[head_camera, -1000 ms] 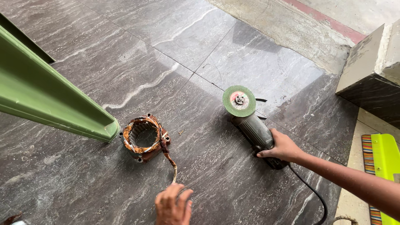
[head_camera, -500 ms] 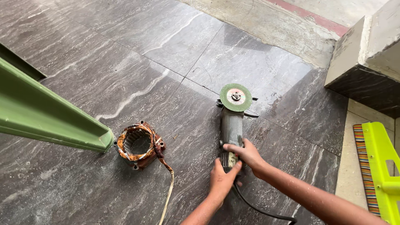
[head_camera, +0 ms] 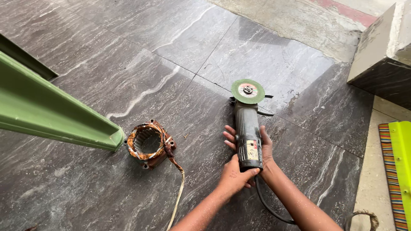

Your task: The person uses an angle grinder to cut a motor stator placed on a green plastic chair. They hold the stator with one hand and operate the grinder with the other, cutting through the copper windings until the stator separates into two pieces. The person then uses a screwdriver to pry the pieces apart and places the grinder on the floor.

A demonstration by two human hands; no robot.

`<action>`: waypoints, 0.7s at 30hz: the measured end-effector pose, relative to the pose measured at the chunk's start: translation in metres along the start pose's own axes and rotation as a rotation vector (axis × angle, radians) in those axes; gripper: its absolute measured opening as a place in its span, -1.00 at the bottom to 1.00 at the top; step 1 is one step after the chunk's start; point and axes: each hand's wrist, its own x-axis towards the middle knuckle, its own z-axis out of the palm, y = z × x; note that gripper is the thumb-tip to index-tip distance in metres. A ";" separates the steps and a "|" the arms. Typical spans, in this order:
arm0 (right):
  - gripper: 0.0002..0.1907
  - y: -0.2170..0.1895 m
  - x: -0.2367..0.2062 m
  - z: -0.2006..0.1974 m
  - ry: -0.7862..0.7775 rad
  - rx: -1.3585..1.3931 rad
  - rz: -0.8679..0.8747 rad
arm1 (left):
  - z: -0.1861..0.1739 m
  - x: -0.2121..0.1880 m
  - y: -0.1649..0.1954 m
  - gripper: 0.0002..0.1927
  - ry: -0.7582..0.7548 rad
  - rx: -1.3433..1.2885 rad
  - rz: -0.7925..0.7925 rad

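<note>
Head view showed both hands, left (head_camera: pixel 233 176) and right (head_camera: pixel 266 147), with fingers closed around the grinder (head_camera: pixel 248 137) lying on the floor (head_camera: pixel 107 64) (disc (head_camera: pixel 248 91) bare), so a bumped switch could have spun it against the tile.

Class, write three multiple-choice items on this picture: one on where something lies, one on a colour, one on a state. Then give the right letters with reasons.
1. Where does the copper-wound stator lie?
A. by the end of the green beam
B. on the grinder
C. on the striped mat

2. What colour is the grinder's disc?
A. red
B. green
C. yellow

3. How is the angle grinder held?
A. by both hands
B. by one hand
C. by none

Answers: 1 A, the stator sits on the floor next to the beam's end. 2 B, the disc's face is green. 3 A, the left hand and right hand both clasp its body.
</note>
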 end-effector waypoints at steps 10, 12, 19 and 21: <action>-0.30 -0.034 0.001 0.003 -0.095 -0.066 0.273 | -0.006 0.024 -0.032 -0.63 -0.130 -0.279 0.084; -0.24 -0.030 -0.009 0.019 -0.059 -0.159 0.203 | -0.008 0.013 -0.032 -0.56 -0.162 -0.388 0.093; -0.09 -0.008 -0.017 0.074 -0.310 -0.315 -0.101 | -0.031 -0.011 -0.019 -0.37 -0.235 -0.342 0.221; -0.15 -0.008 -0.006 0.076 -0.190 -0.220 -0.081 | -0.035 -0.008 -0.014 -0.40 -0.239 -0.353 0.230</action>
